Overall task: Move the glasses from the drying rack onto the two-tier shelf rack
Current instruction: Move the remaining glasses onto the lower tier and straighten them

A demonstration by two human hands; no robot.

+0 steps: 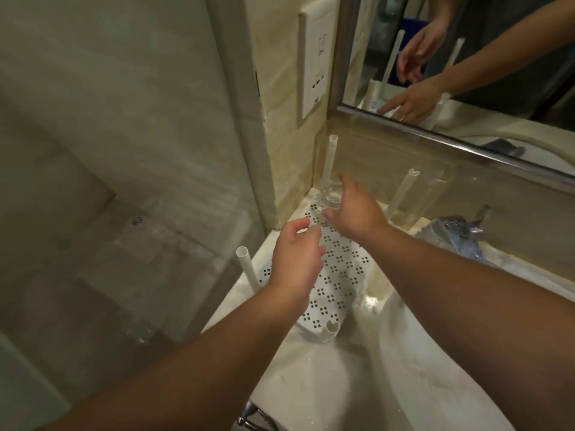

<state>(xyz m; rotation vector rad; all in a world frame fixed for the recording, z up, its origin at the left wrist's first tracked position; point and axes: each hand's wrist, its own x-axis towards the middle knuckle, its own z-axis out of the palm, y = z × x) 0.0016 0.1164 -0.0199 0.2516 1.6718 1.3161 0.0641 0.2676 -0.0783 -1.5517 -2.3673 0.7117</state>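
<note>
Looking down from the head view, both forearms reach over a white perforated shelf rack (339, 269) that stands on a pale counter in the corner beside a mirror (466, 73). The rack's long axis runs from the near edge of the counter away toward the corner wall, and four white tubular posts rise from its corners; the near-right post (332, 328) shows only its top rim, and the far-right post (401, 194) is blurred.

A clear glass (332, 199) sits at the far end of the rack, just beside the far-left post (329, 160). It looks upright, its round shape facing the camera, but its walls are transparent and motion-blurred, so its outline is hard to trace. The right hand (354, 213) is at the glass, fingers spread and loosely curved round its near side; whether they actually clasp it cannot be told through the blur. The left hand (295, 259) hovers over the middle of the rack, fingers loosely curled, holding nothing.

Right of the rack, a chrome tap (460, 231) is partly hidden by the right forearm. The mirror shows both hands again, cut off by its frame.
</note>
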